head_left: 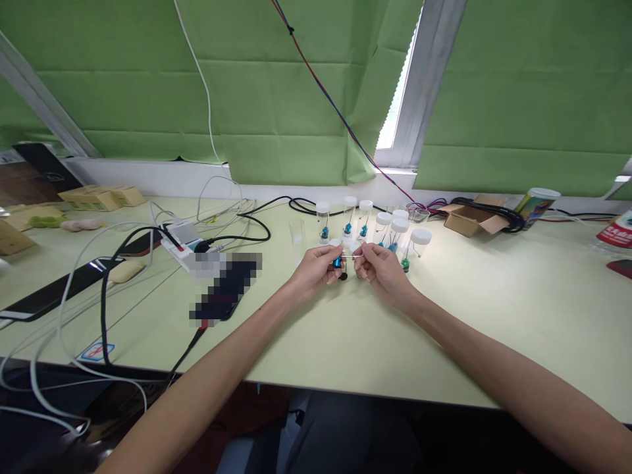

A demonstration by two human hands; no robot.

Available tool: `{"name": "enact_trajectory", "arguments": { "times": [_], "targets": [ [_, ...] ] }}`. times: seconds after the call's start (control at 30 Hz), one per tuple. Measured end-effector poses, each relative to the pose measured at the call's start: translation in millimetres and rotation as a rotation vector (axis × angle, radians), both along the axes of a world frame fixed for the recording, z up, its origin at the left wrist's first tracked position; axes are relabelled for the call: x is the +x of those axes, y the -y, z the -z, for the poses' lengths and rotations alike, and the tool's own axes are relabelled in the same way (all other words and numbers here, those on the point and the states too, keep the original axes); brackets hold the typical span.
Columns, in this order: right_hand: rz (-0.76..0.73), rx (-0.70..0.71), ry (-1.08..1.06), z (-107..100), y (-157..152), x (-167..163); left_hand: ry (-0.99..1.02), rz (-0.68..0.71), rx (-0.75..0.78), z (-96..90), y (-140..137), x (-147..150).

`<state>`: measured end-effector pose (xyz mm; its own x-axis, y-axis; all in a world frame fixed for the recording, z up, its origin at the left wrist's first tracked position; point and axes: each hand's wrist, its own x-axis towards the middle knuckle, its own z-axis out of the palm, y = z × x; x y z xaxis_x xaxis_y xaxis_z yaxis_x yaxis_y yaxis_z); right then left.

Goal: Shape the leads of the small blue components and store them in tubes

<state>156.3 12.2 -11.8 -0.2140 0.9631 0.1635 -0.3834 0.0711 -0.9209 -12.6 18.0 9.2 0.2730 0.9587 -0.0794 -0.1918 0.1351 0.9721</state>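
Observation:
My left hand [323, 264] is closed around a small shiny blue part [338, 262] with a black round knob [343, 276] below it. From it a thin metal rod [351, 257] runs across to my right hand [379, 268], whose fingers pinch its other end. Most of the blue part is hidden by my fingers, so its exact kind is unclear. Just beyond my hands stand several clear tubes with white caps [365, 214], each visibly holding a small blue or green piece on a wire. A clear tube without a cap [297, 240] stands left of them.
Left lie a pixelated phone [230, 289], a white power strip [185, 250], tangled cables and a dark flat device [64, 286]. At the back right are an open cardboard box [469, 220] and a can [538, 205]. The table's front edge [345, 393] runs below my forearms.

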Motion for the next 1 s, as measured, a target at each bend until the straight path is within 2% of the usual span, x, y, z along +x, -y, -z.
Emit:
{"name": "enact_trajectory", "arguments": {
  "times": [0.27, 0.6, 1.0],
  "targets": [
    [0.063, 0.029, 0.002, 0.2, 0.6, -1.8, 0.019, -0.020, -0.018, -0.6, -0.9, 0.0],
    [0.276, 0.351, 0.211, 6.1, 1.7, 0.6, 0.044, -0.084, -0.066, -4.7, -1.1, 0.9],
    [0.346, 0.382, 0.364, 8.2, 5.1, 1.0, -0.041, -0.061, 0.025, 1.8, -2.6, -1.5]
  ]
}}
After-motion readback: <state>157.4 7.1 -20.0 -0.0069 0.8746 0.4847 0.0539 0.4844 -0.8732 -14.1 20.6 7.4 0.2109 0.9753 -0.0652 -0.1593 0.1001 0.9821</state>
